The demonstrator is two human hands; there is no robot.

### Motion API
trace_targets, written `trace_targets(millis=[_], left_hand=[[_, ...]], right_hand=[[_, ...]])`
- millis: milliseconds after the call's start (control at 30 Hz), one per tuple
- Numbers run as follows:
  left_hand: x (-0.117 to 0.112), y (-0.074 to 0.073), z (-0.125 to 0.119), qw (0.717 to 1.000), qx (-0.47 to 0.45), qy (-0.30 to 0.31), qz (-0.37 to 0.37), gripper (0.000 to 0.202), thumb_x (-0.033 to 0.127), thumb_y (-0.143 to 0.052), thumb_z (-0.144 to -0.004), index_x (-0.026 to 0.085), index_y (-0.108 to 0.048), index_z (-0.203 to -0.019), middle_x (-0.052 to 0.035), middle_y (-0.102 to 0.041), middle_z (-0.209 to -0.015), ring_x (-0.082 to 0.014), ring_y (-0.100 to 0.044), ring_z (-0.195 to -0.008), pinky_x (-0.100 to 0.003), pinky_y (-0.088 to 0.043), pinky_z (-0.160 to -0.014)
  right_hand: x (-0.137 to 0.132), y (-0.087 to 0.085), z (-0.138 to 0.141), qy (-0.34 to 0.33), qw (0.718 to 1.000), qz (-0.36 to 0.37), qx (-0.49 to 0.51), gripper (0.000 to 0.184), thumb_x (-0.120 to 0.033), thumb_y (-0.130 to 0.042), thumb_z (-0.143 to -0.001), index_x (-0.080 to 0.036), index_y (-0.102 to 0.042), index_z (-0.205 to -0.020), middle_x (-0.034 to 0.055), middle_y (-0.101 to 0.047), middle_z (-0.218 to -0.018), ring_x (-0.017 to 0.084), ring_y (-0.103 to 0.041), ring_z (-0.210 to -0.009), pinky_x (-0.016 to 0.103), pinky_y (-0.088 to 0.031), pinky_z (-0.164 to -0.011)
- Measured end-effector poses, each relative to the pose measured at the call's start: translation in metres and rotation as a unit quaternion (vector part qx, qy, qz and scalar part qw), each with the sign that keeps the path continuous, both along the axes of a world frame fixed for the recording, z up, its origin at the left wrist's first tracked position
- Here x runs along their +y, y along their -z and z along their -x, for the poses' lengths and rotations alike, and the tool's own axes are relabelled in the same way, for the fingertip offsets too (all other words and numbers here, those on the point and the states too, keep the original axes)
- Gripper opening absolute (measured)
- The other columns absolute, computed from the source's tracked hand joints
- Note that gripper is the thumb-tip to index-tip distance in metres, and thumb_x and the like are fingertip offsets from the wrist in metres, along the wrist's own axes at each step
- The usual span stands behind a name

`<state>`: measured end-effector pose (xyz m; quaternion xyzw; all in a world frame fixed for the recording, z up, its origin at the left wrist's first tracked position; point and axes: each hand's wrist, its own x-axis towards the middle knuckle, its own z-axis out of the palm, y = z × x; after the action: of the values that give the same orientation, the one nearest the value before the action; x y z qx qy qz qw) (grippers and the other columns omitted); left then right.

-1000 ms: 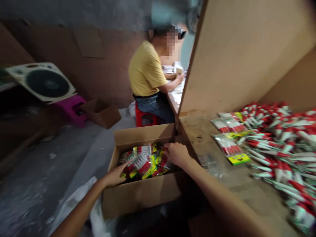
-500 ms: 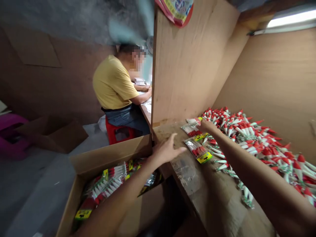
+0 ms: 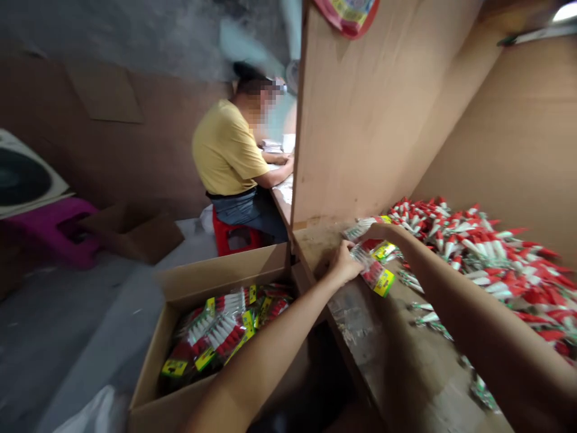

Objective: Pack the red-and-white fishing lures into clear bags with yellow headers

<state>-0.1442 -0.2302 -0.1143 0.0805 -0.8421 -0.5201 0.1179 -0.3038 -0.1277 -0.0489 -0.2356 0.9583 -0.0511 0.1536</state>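
As seen from the head view, looks likeliest to go wrong at the front packet, lying on the bench just right of the cardboard box. Could slip loose if pinched only by the end of its glossy wrapping, or slide off the bench's edge toward the box if pulled sideways too fast. Could also drag along a stray from the heap of red-and-white pieces, spread farther right of the box, because of loose ones lying near the packet's yellow header.

Find the front packet right at the left grip, touching the fingers, on the side away from the box. Cannot tell whether clenched on that end or merely laid against it. Find the rear packets at the right grip, beyond and to the right of the box. Cannot tell whether grasping one, since screened by the back of the hand. Inside the box, see other packets jumbled loosely, well apart from both grips.
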Motion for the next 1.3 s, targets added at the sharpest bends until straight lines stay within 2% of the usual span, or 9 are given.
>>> trace_targets(millis=[200, 400, 533, 667, 767, 867, 1000, 1133, 1300], left_hand=[[-0.034, -0.003, -0.057, 0.998, 0.027, -0.042, -0.046, 0.052, 0.012, -0.074, -0.064, 0.021, -0.061, -0.113, -0.0030, -0.068, -0.101, -0.0194, -0.064, -0.089, -0.027, -0.049, -0.076], [-0.149, -0.005, -0.191, 0.987, 0.095, -0.069, -0.110, 0.049, 0.015, -0.063, -0.074, 0.023, -0.058, -0.122, -0.0035, -0.064, -0.108, -0.0173, -0.062, -0.094, -0.025, -0.051, -0.079], [-0.239, 0.031, -0.281, 0.968, -0.046, -0.246, -0.019, 0.049, 0.031, -0.062, -0.077, 0.022, -0.057, -0.125, -0.0037, -0.064, -0.106, -0.0177, -0.064, -0.088, -0.031, -0.055, -0.078], [-0.277, 0.084, -0.339, 0.929, -0.088, -0.358, 0.028, 0.057, 0.026, -0.064, -0.066, 0.016, -0.054, -0.121, -0.0117, -0.062, -0.111, -0.0346, -0.056, -0.116, -0.053, -0.044, -0.104], [-0.271, 0.118, -0.348, 0.904, -0.080, -0.410, 0.093, 0.057, 0.031, -0.059, -0.073, 0.020, -0.048, -0.129, -0.0146, -0.054, -0.131, -0.0371, -0.043, -0.133, -0.055, -0.032, -0.115], [-0.241, 0.127, -0.324, 0.909, 0.006, -0.359, 0.212, 0.051, 0.037, -0.053, -0.087, 0.020, -0.045, -0.134, -0.0140, -0.047, -0.140, -0.0329, -0.041, -0.137, -0.051, -0.031, -0.118], [-0.166, 0.091, -0.253, 0.938, 0.129, -0.215, 0.238, 0.050, 0.029, -0.052, -0.093, 0.026, -0.040, -0.141, -0.0105, -0.042, -0.148, -0.0300, -0.038, -0.141, -0.051, -0.033, -0.118], [-0.085, 0.052, -0.200, 0.961, 0.169, -0.064, 0.208, 0.056, 0.021, -0.052, -0.093, 0.030, -0.037, -0.146, -0.0092, -0.038, -0.152, -0.0295, -0.036, -0.143, -0.054, -0.034, -0.118], [-0.039, 0.062, -0.209, 0.969, 0.163, 0.048, 0.177, 0.068, 0.020, -0.057, -0.089, 0.034, -0.033, -0.150, -0.0102, -0.040, -0.152, -0.0313, -0.038, -0.142, -0.055, -0.041, -0.114]], right_hand=[[-0.025, -0.001, -0.041, -0.060, 0.992, 0.073, -0.086, 0.041, -0.053, -0.071, -0.077, -0.014, -0.070, -0.086, 0.0048, -0.069, -0.071, 0.018, -0.061, -0.067, 0.025, -0.045, -0.057], [-0.125, -0.002, -0.143, -0.229, 0.945, 0.185, -0.140, 0.034, -0.046, -0.068, -0.083, -0.018, -0.072, -0.101, 0.0049, -0.076, -0.094, 0.019, -0.069, -0.082, 0.023, -0.050, -0.064], [-0.192, 0.012, -0.211, -0.293, 0.943, 0.150, -0.042, 0.047, -0.045, -0.074, -0.079, -0.018, -0.068, -0.117, 0.0061, -0.075, -0.107, 0.022, -0.070, -0.094, 0.025, -0.052, -0.075], [-0.194, 0.022, -0.222, -0.261, 0.953, 0.137, 0.067, 0.051, -0.045, -0.066, -0.087, -0.021, -0.058, -0.132, 0.0102, -0.067, -0.126, 0.026, -0.063, -0.113, 0.030, -0.049, -0.089], [-0.151, 0.019, -0.191, -0.223, 0.957, 0.100, 0.153, 0.031, -0.035, -0.047, -0.099, -0.025, -0.061, -0.125, 0.0091, -0.066, -0.126, 0.025, -0.057, -0.120, 0.032, -0.046, -0.093], [-0.093, 0.012, -0.144, -0.161, 0.961, 0.038, 0.222, 0.031, -0.019, -0.040, -0.099, -0.017, -0.062, -0.121, 0.0160, -0.063, -0.126, 0.028, -0.049, -0.127, 0.037, -0.042, -0.098], [-0.032, 0.006, -0.079, -0.058, 0.960, -0.045, 0.272, 0.034, -0.010, -0.042, -0.094, -0.004, -0.060, -0.122, 0.0280, -0.061, -0.124, 0.034, -0.050, -0.123, 0.044, -0.041, -0.097], [-0.011, 0.007, -0.036, -0.006, 0.954, -0.087, 0.287, 0.034, -0.010, -0.044, -0.095, -0.006, -0.058, -0.125, 0.0276, -0.062, -0.125, 0.031, -0.054, -0.121, 0.042, -0.041, -0.095], [-0.011, 0.006, -0.023, 0.000, 0.954, -0.105, 0.280, 0.029, -0.010, -0.045, -0.095, -0.011, -0.065, -0.116, 0.0240, -0.070, -0.111, 0.029, -0.065, -0.106, 0.037, -0.046, -0.083]])
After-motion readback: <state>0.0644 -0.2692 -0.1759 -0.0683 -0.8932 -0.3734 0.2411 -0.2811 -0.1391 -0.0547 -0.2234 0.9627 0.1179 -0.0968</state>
